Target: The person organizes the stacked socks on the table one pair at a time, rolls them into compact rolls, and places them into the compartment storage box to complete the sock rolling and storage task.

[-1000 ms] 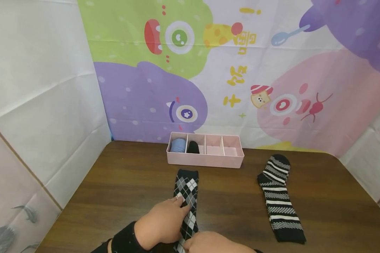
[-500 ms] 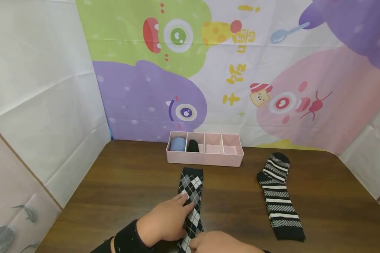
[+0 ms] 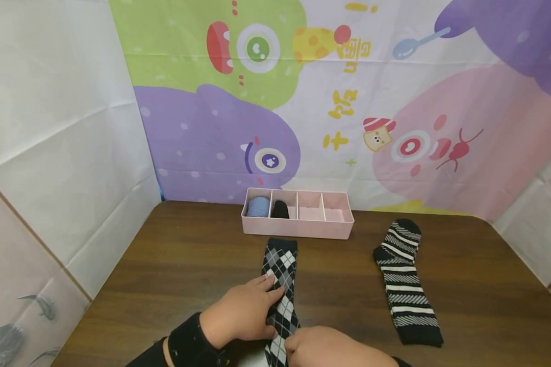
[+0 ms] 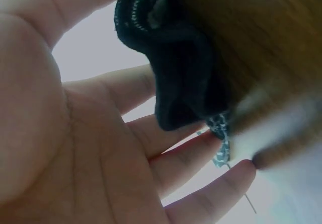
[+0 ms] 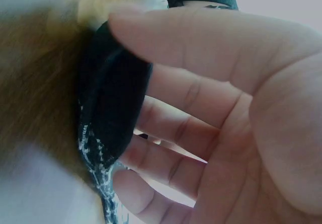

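A black, grey and white argyle sock point(image 3: 283, 275) lies lengthwise on the table, its black cuff toward the box. My left hand point(image 3: 243, 311) rests on its left side, fingers stretched across the diamond pattern. In the left wrist view the dark part of the sock point(image 4: 181, 73) hangs beside those extended fingers. Lower down, my right hand point(image 3: 328, 346) grips the right edge of the sock. The right wrist view shows thumb and bent fingers around a black section of the sock point(image 5: 113, 93). The near end of the sock runs out of the head view.
A pink box point(image 3: 298, 228) with divided compartments stands at the back, a blue rolled item point(image 3: 258, 207) and a black one point(image 3: 280, 209) in its left compartments. A striped black-and-white sock point(image 3: 406, 285) lies on the right of the wooden table point(image 3: 183, 255). A cartoon-printed cloth point(image 3: 321, 168) hangs behind.
The argyle sock has slid a little to the right and slightly toward the box, with both hands moving along with it. The striped sock and the box have stayed put.
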The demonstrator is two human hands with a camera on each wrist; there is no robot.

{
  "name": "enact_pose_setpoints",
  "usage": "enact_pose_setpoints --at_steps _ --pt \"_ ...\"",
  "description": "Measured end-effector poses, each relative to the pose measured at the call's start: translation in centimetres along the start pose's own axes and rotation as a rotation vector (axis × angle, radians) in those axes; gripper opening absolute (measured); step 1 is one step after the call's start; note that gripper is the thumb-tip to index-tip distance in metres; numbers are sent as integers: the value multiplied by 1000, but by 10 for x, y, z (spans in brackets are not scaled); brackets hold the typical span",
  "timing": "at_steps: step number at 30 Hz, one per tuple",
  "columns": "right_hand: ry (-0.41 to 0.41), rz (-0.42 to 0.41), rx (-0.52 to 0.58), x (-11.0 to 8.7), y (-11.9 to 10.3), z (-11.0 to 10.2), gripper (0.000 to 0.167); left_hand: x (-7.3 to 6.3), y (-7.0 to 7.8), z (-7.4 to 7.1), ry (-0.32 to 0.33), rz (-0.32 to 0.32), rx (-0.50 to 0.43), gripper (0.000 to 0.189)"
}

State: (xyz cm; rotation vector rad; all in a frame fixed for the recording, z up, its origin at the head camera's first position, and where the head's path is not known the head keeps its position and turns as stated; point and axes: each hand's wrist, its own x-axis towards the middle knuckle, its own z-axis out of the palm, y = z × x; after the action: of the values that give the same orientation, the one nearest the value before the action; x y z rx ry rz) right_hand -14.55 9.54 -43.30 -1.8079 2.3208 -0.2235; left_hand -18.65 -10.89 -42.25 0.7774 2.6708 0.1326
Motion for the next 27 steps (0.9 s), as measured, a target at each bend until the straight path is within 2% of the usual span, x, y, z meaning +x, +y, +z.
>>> enact_pose_setpoints --at_steps 2,6,10,13,16,21,23,27 --pt "-5 30 37 -2 1 -1 11 0 -2 -1 16 8 5 80" --pt "-4 45 34 -5 2 -4 11 1 -4 -3 43 19 4 80" --pt "0 55 22 -5 5 0 11 2 -4 -3 36 12 -2 79" --pt "30 35 -29 -5 6 8 13 -1 -1 -1 42 11 20 79" --pt "110 -26 -121 -8 7 16 12 -8 5 3 83 30 97 74" --pt "292 -100 -222 -14 8 28 6 -29 23 12 162 124 225 52" --pt "336 -103 -242 -16 8 31 4 -36 31 18 192 181 267 37" --pt "367 -67 -277 -19 7 34 3 -41 41 31 272 307 264 22"
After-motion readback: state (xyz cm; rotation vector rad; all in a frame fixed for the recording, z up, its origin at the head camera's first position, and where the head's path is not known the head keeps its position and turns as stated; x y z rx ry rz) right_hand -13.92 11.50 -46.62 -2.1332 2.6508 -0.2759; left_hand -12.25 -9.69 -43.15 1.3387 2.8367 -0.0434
